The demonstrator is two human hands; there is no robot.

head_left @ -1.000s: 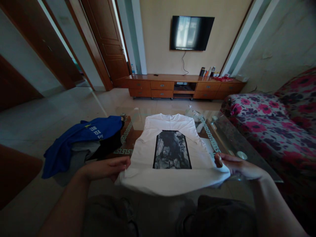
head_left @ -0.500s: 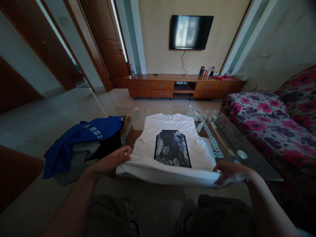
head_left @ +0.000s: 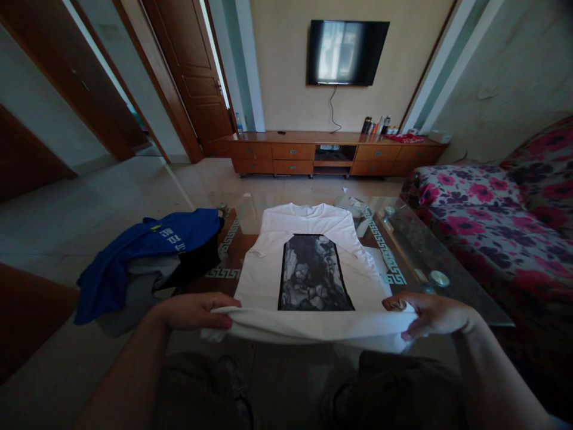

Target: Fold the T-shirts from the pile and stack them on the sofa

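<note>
A white T-shirt [head_left: 264,280] with a dark rectangular print lies face up on the glass coffee table [head_left: 465,286], its neckline at the far end. The sleeves are tucked inward across the front. My left hand [head_left: 197,310] pinches the near left corner of the hem, thumb and fingers closed on the cloth. At the opposite corner my right hand [head_left: 432,313] grips the hem the same way. Between my hands the lower edge is stretched, bunched into a band and hangs at the table's near edge.
A pile of clothes, with a blue printed top [head_left: 107,269] uppermost, hangs over the table's left side. A flowered sofa [head_left: 474,221] stands at the right. Beyond the table are a low wooden TV cabinet [head_left: 293,152] and a wall-mounted television [head_left: 349,54].
Both hands have come lower and nearer to me with the hem, the left one more. The hem now lies flatter and more of the print's lower part shows.
</note>
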